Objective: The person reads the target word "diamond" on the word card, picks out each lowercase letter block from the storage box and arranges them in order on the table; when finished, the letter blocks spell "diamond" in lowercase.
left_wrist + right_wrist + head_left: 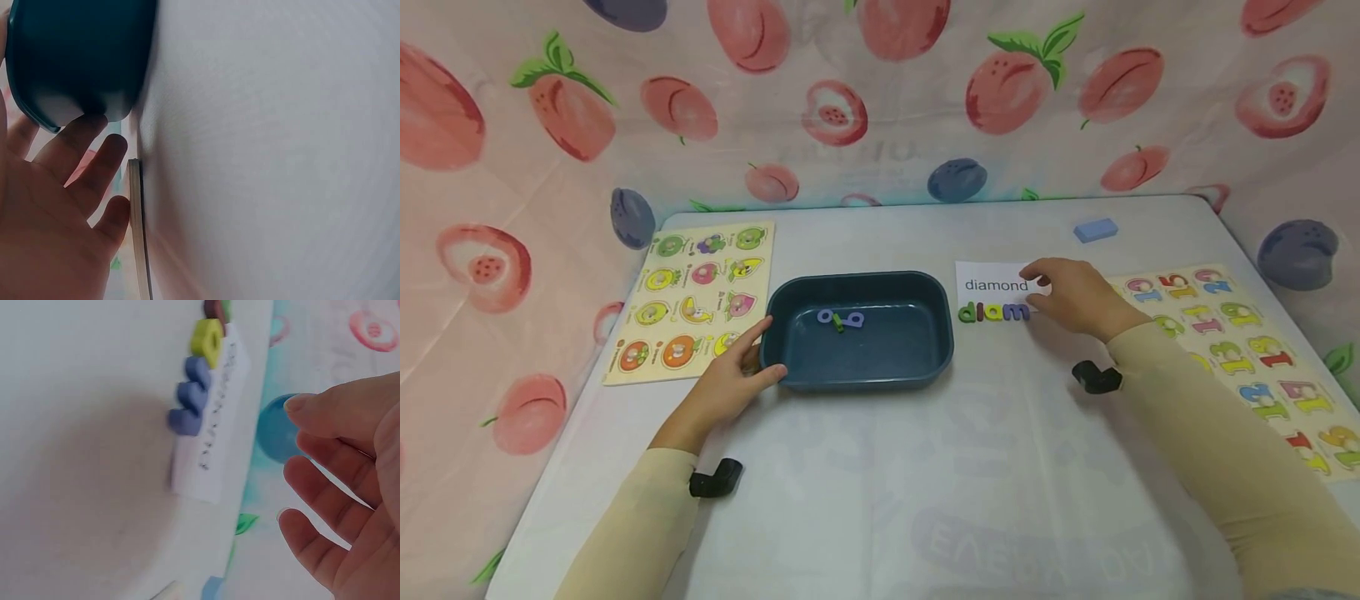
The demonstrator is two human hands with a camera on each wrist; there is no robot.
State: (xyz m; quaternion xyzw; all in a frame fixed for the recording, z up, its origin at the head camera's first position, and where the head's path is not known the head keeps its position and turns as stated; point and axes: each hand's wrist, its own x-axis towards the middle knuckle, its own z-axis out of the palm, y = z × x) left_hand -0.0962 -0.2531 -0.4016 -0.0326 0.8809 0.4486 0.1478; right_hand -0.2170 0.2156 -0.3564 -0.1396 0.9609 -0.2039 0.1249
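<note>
Dark teal plastic box point(850, 362) on the bench point(850, 483), and the left hand point(730, 387) grips its left end, fingers spread along the wall, thumb at the rim! Loose letters point(853, 319) lie inside the box. Right of it, a word card point(992, 273) and letter row point(1017, 312); there hovers the right hand point(1086, 296), fingers loosely bent, thumb apart.

From above, the head camera faces forward-down over left fingers point(750, 338) and right fingers point(1043, 267). Close wrist cameras point(718, 478), tilted sideways, share its tub point(78, 56) touching the left and, blurred, apparently its card point(212, 440) near the right.
</note>
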